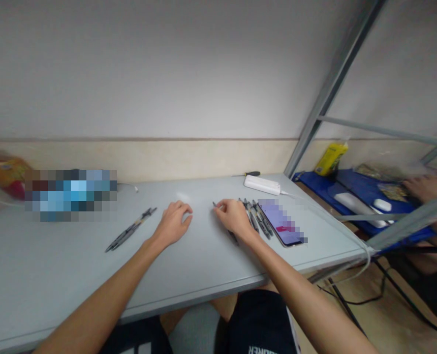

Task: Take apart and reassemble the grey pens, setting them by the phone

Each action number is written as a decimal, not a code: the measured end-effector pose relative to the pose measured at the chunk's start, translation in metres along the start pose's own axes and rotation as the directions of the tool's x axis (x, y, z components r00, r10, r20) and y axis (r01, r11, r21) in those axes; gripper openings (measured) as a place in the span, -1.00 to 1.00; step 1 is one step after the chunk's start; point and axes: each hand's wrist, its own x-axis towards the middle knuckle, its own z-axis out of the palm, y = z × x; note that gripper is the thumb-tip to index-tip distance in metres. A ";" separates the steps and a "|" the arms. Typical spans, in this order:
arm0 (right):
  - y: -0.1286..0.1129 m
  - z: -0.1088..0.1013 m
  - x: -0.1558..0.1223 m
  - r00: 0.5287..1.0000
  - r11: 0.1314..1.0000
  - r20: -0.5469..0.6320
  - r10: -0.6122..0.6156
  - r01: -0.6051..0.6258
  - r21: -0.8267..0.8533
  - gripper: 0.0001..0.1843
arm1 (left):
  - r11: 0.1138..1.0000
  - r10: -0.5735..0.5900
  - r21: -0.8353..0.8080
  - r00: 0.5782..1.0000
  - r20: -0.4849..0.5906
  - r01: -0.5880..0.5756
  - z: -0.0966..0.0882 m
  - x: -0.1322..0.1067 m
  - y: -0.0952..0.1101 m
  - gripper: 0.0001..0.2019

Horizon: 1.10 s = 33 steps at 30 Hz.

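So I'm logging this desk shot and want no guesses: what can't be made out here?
- Phone screen: pixelated, head view.
- Thing at the table's far left: pixelated.
- Pen under the right hand: mostly covered by the fingers.
- Left hand: curled; whether it holds anything is hidden.
- Co-worker's hand: motion-blurred behind the metal frame.

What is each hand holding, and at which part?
The right hand pinches a pen near its tip with the fingers. The left hand holds nothing.

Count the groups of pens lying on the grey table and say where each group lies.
2: one pair of pens left of the left hand; one row of pens between right hand and phone. Some may be hidden.
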 end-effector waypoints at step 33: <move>-0.001 0.016 -0.037 0.943 0.945 -0.171 -0.284 0.246 -0.217 -0.68 | 0.988 0.001 -0.152 0.999 0.034 0.004 -0.019 0.003 -0.006 -0.70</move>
